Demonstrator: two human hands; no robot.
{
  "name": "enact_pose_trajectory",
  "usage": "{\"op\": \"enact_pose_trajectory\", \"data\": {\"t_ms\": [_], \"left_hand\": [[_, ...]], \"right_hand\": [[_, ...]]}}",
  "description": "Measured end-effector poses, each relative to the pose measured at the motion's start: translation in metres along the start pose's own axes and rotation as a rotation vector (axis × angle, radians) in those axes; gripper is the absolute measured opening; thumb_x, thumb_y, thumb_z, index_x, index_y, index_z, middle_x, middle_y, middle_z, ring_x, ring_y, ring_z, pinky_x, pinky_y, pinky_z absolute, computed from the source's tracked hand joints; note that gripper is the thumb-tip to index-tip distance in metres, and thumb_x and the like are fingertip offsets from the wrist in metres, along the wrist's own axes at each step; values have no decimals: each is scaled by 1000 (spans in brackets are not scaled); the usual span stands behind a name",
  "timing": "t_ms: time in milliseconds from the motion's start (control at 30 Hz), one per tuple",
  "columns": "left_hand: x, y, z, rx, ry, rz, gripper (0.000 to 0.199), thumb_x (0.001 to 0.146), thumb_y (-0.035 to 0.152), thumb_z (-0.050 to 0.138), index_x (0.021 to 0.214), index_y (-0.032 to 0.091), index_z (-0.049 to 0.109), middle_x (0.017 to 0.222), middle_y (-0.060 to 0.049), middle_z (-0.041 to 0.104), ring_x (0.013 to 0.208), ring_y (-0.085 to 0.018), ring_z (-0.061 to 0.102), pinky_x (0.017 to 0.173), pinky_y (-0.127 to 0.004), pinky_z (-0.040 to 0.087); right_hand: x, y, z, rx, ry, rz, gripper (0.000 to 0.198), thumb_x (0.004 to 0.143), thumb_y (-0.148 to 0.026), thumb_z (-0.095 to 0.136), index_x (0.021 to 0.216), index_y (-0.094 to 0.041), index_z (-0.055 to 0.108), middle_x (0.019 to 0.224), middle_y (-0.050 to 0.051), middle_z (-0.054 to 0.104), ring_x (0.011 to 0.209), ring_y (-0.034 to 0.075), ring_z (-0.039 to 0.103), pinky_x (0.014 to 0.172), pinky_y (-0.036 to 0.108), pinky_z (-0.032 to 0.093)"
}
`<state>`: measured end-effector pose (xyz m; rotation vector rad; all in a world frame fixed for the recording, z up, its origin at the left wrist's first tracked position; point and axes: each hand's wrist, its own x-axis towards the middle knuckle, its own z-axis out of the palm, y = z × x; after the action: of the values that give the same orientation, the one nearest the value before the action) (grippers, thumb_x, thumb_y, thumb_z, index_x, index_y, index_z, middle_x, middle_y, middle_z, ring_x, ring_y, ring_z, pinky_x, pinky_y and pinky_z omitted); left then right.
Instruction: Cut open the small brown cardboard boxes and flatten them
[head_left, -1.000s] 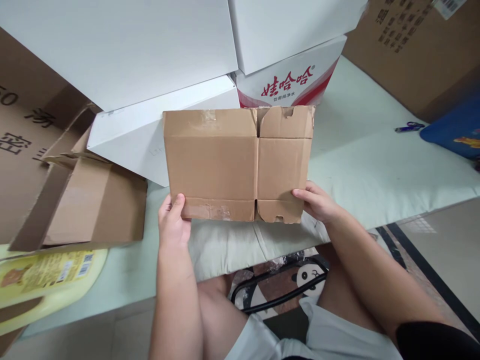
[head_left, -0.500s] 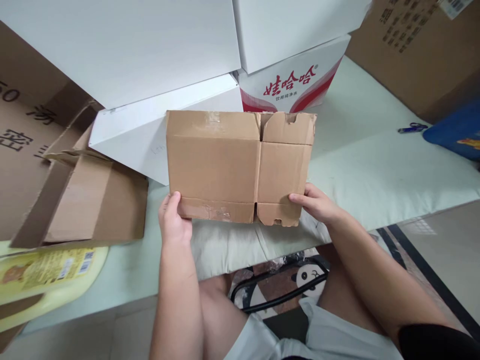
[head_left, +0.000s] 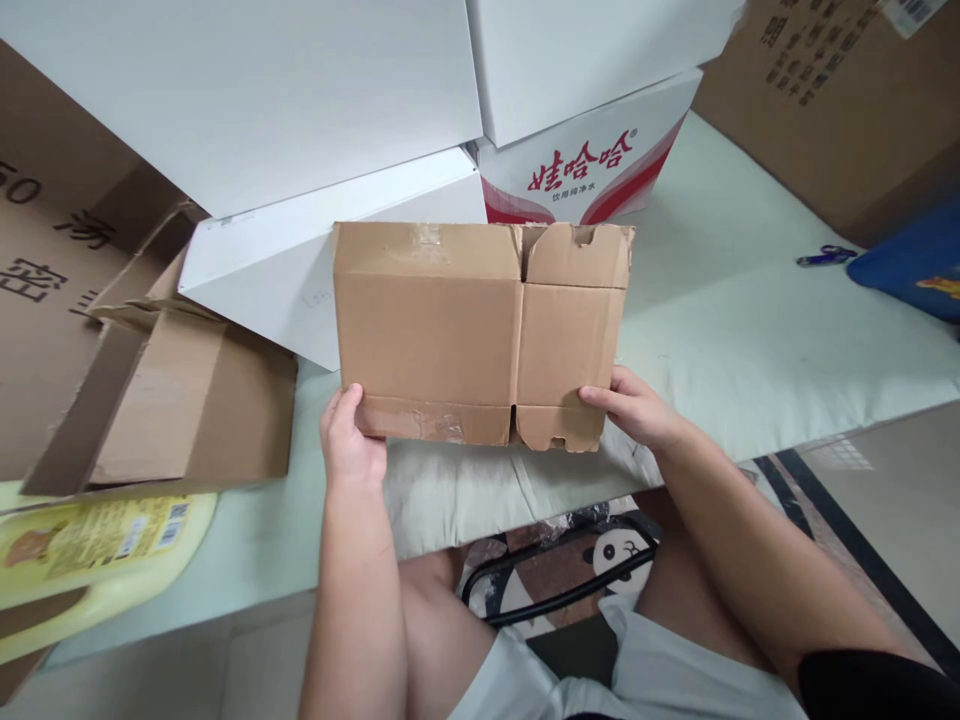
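A flattened brown cardboard box (head_left: 427,335) is held up in front of me, above the front part of the pale green covered surface (head_left: 720,320). Creases, slots and notched flaps show on it, with bits of clear tape along its upper and lower left edges. My left hand (head_left: 352,440) grips its lower left corner, thumb on the front. My right hand (head_left: 634,405) pinches the lower right edge, thumb in front and the other fingers mostly hidden behind the cardboard.
Behind stand white boxes (head_left: 300,90) and a white-and-red carton (head_left: 585,175). An open brown box (head_left: 187,400) and a yellow plastic container (head_left: 150,545) lie at left. Scissors (head_left: 825,256), a blue object (head_left: 915,260) and a large brown carton (head_left: 840,120) are at right.
Almost nothing differs. Both hands still hold the flattened cardboard box, which has shifted only a hair to the right.
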<state>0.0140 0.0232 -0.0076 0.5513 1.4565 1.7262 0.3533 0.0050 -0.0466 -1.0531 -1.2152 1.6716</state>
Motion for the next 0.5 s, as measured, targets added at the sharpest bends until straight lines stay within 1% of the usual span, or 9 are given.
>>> {"op": "enact_pose_trajectory", "data": {"t_ms": [167,500], "left_hand": [[-1,0,1,-7,2,-11,40,47,41,88,72,19,66,78,1,69,72,-15,63,58,-23,46],[0,-4,-2,2,-5,-27,42,50,43,87,73,19,62,79,1,66,74,-15,61,59,-24,44]], "right_hand": [[0,1,-1,6,9,4,52,73,-67,83,102,-23,80,114,10,81,108,31,76,102,47,57],[-2,-2,1,0,24,13,52,74,-66,82,103,-23,79,115,11,81,111,32,75,102,49,57]]}}
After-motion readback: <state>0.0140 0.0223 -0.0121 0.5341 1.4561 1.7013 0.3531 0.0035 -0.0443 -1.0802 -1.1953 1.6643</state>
